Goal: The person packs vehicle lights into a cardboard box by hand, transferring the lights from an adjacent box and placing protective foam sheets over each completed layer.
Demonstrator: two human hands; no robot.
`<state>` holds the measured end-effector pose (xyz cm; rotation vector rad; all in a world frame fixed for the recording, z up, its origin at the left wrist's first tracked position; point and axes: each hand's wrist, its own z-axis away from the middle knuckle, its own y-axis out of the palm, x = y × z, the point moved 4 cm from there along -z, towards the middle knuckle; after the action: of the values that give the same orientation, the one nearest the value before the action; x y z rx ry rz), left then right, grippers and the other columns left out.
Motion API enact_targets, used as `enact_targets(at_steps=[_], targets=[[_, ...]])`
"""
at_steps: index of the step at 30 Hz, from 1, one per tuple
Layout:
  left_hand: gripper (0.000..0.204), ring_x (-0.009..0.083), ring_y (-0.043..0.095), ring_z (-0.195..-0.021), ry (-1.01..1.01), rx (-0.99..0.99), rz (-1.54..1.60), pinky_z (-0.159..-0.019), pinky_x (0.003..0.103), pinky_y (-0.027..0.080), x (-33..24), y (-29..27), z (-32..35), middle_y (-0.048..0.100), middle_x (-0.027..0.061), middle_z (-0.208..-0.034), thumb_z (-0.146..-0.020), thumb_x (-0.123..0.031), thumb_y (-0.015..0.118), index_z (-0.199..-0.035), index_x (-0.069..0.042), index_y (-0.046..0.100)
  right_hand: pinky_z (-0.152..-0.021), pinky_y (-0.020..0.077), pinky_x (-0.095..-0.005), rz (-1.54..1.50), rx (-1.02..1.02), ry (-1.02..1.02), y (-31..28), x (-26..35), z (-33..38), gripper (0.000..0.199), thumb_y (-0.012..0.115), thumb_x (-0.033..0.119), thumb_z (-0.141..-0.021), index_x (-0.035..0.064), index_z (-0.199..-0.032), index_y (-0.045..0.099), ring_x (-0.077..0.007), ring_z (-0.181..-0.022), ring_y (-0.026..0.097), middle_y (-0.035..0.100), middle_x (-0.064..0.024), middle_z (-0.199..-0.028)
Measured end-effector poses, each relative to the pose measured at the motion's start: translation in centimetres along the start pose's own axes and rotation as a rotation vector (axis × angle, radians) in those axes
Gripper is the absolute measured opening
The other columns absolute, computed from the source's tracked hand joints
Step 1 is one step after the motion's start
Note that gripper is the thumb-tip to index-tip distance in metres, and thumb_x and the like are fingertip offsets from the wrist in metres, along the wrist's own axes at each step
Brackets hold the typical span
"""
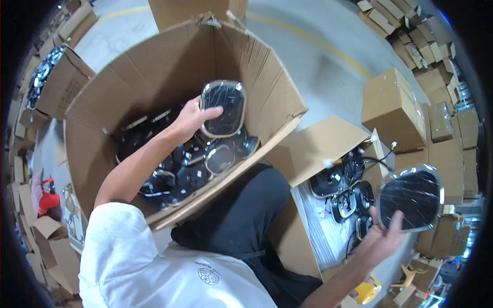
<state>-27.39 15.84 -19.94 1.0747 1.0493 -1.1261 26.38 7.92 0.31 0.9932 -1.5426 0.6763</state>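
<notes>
My left hand (191,122) is closed on a dark, glossy rounded-square panel with a pale rim (228,109), its thumb lying across the face. This panel is held above the inside of a large open cardboard box (154,61). In that box lie several similar black parts (190,177), some with silvery rims. Out to the right, my right hand (380,244) grips a second dark rounded-square panel with a silvery rim (411,192). Its face looks wrapped in shiny clear film. Fingers behind both panels are hidden.
Beside my right arm, a smaller open carton (295,236) holds black rounded parts with cables (344,197) on whitish packing. A closed cardboard box (393,105) stands at the right. Stacked cartons line both sides. A yellow stool (367,291) is at the lower right.
</notes>
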Motion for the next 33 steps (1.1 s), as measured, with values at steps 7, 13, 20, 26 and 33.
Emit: enact_targets(at_steps=[7, 13, 20, 26, 33], targets=[[0.062, 0.0165, 0.066, -0.135, 0.486, 0.029, -0.01, -0.121, 0.038, 0.053, -17.3, 14.0, 8.5, 0.073, 0.0095, -0.147, -0.108, -0.009, 0.082, -0.163, 0.003, 0.056, -0.091, 0.0655, -0.0331, 0.348, 0.151, -0.318, 6.8, -1.2, 4.7, 0.058, 0.083, 0.009, -0.109, -0.0059, -0.158, 0.056, -0.0136, -0.099, 0.071, 0.074, -0.0081, -0.12], [0.057, 0.0161, 0.065, -0.137, 0.491, 0.174, 0.204, -0.121, 0.038, 0.053, -20.7, 25.4, 15.2, 0.07, 0.0093, -0.15, -0.115, -0.012, 0.075, -0.165, 0.002, 0.05, -0.121, 0.0571, -0.0538, 0.495, 0.04, -0.898, 5.5, 3.5, 5.8, 0.062, 0.076, -0.001, -0.097, -0.0086, -0.156, 0.058, -0.0524, -0.141, 0.07, 0.067, -0.0344, -0.158], [0.048, 0.0256, 0.062, -0.152, 0.503, 0.296, 0.131, -0.129, 0.049, 0.054, -20.7, 34.6, 17.8, 0.059, 0.013, -0.168, -0.129, -0.027, 0.046, -0.171, -0.006, 0.043, -0.117, 0.0579, -0.0615, 0.608, -0.024, -0.96, -0.3, 8.3, 6.4, 0.065, 0.079, 0.014, -0.105, -0.0118, -0.161, 0.056, -0.0596, -0.142, 0.067, 0.061, -0.0416, -0.159], [0.052, 0.0129, 0.063, -0.126, 0.405, 0.437, 0.226, -0.104, 0.031, 0.054, -16.9, 42.0, 20.1, 0.067, 0.0068, -0.149, -0.129, -0.037, 0.05, -0.169, -0.005, 0.041, -0.126, 0.0487, -0.0655, 0.609, -0.073, -0.853, -6.1, 7.8, 6.7, 0.067, 0.077, 0.019, -0.107, -0.0101, -0.164, 0.056, -0.0596, -0.151, 0.058, 0.055, -0.0378, -0.169], [0.051, 0.0235, 0.07, -0.14, 0.175, 0.577, 0.314, -0.125, 0.046, 0.055, -17.0, 49.0, 21.7, 0.072, 0.0094, -0.15, -0.12, -0.038, 0.067, -0.158, -0.007, 0.058, -0.134, 0.0395, -0.0669, 0.675, 0.053, -0.903, -11.7, 7.6, 6.2, 0.063, 0.078, 0.026, -0.11, -0.0078, -0.16, 0.064, -0.055, -0.161, 0.051, 0.054, -0.0285, -0.175]])
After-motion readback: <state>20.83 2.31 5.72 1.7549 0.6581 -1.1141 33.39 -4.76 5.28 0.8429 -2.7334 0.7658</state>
